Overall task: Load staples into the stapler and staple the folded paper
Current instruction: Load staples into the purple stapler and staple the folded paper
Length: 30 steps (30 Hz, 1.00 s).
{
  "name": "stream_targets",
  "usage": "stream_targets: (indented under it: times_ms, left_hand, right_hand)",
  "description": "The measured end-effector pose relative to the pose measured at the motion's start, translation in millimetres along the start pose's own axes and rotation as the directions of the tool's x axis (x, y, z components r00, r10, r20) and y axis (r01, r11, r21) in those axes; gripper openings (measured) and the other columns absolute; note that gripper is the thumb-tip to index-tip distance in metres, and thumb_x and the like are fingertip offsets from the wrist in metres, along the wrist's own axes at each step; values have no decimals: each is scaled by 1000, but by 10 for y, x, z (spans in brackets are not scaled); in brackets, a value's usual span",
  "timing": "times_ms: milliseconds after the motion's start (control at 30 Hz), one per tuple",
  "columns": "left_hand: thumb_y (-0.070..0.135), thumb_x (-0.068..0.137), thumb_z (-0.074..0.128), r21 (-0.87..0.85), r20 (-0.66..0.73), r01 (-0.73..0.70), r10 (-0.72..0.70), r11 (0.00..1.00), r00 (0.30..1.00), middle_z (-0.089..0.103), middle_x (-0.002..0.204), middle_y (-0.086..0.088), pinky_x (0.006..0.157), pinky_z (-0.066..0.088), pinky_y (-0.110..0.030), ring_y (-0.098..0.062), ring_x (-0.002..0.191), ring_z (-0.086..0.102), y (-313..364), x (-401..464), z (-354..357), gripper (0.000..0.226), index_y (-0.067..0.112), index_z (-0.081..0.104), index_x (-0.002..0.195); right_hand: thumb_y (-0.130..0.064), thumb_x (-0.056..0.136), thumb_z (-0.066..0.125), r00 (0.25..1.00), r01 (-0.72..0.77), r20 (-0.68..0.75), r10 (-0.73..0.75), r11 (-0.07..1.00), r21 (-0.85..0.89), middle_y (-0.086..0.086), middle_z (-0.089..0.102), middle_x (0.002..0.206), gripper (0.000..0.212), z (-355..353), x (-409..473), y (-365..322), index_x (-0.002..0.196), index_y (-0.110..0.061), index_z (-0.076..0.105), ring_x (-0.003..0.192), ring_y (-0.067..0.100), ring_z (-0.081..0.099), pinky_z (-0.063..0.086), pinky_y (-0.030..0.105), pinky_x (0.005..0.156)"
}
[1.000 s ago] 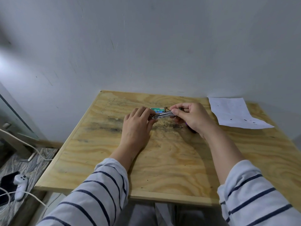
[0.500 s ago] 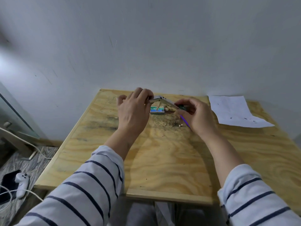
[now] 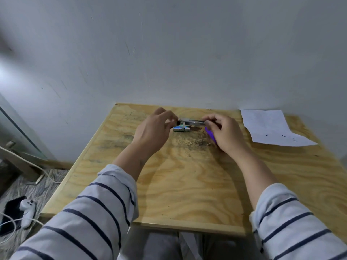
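A small metal stapler [image 3: 191, 121] with a purple base is held between both hands above the far middle of the wooden table [image 3: 187, 184]. My left hand [image 3: 152, 130] pinches its left end, and my right hand [image 3: 225, 134] grips its right end, with the purple part [image 3: 210, 135] poking out below the palm. A small green-blue staple box [image 3: 181, 128] lies on the table just under the stapler. The white folded paper [image 3: 270, 128] lies flat at the far right of the table. Whether the stapler's top is raised is too blurred to tell.
A grey wall stands directly behind the table. On the floor at the left lie a white game controller [image 3: 28, 209], a black phone [image 3: 11, 214] and white cables. A dark smudge and small bits mark the table near the staple box.
The stapler's raised top arm has come down to near level. Both hands stayed at its ends, and the left hand lowered slightly.
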<state>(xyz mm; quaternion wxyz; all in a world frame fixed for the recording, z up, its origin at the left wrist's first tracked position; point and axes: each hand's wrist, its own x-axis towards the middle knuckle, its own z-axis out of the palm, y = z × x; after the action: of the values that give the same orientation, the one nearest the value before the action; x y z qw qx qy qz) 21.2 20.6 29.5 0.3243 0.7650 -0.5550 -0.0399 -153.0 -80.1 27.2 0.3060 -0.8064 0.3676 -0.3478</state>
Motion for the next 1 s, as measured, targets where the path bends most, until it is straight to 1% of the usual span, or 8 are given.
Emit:
stream_targets:
  times_ms: [133, 200, 267, 400, 533, 733, 867, 1000]
  left_hand:
    - [23, 94, 50, 130, 69, 86, -96, 988, 993, 69, 97, 14, 60, 49, -27, -14, 83, 63, -95, -14, 5, 22, 36, 69, 96]
    - [24, 94, 50, 121, 97, 122, -134, 985, 986, 70, 97, 14, 61, 46, -27, -15, 87, 62, -135, -13, 22, 23, 37, 69, 96]
    - [22, 94, 51, 55, 132, 133, -139, 990, 981, 70, 97, 11, 64, 49, -29, -16, 84, 62, -196, -12, 55, 23, 35, 69, 94]
    - [16, 93, 53, -9, 153, 140, -137, 990, 979, 59, 93, 10, 76, 48, -32, -15, 82, 57, -320, -39, 156, 24, 33, 69, 88]
    - [19, 95, 50, 5, 157, 177, -176, 984, 972, 54, 98, 11, 91, 40, -42, -17, 93, 53, -378, -39, 191, 29, 44, 60, 82]
    - [16, 87, 39, 35, 259, 281, -280, 959, 924, 61, 93, 16, 85, 26, -37, -11, 91, 52, -311, 63, 156, 33, 40, 61, 92]
    - [22, 91, 37, 19, 177, 298, -296, 955, 939, 63, 89, 9, 87, 38, -40, -12, 73, 55, -287, 138, 164, 25, 36, 56, 98]
    - [33, 93, 39, 108, 81, 307, -316, 946, 945, 64, 84, 4, 77, 50, -37, -19, 75, 59, -207, 267, 233, 23, 24, 61, 95]
  right_hand:
    - [-14, 93, 53, 999, -41, 24, 44, 991, -126, -13, 57, 72, 20, 72, 35, 72, 99, -15, 73, 59, -1, 46, 34, 3, 51]
    - [-14, 93, 53, 997, -58, 37, 64, 988, -140, -6, 63, 84, 21, 115, 31, 86, 100, -15, 73, 71, 4, 50, 31, 3, 56]
    - [-13, 93, 53, 996, -68, 49, 75, 988, -142, -2, 67, 98, 20, 165, 28, 73, 101, -14, 72, 84, 5, 52, 36, 12, 67]
    - [-14, 93, 53, 996, -29, 75, 48, 973, -227, -1, 71, 103, 20, 259, 62, 75, 99, -16, 72, 73, 2, 51, 36, 15, 63]
    - [-15, 93, 53, 991, 5, 130, 43, 938, -348, 1, 70, 103, 21, 314, 54, 138, 96, -18, 73, 101, 18, 55, 42, 33, 94]
    - [-17, 92, 55, 987, 45, 161, 20, 920, -388, -2, 63, 101, 18, 339, 117, 118, 97, -21, 72, 95, 18, 55, 48, 34, 82]
    - [-12, 90, 56, 986, 57, 166, 4, 931, -360, -2, 64, 107, 21, 299, 249, 74, 104, -19, 70, 85, 10, 50, 39, 21, 73]
    - [-20, 88, 62, 969, 85, 246, 21, 908, -411, -1, 63, 114, 27, 347, 406, 92, 115, -20, 65, 97, 15, 54, 48, 31, 82]
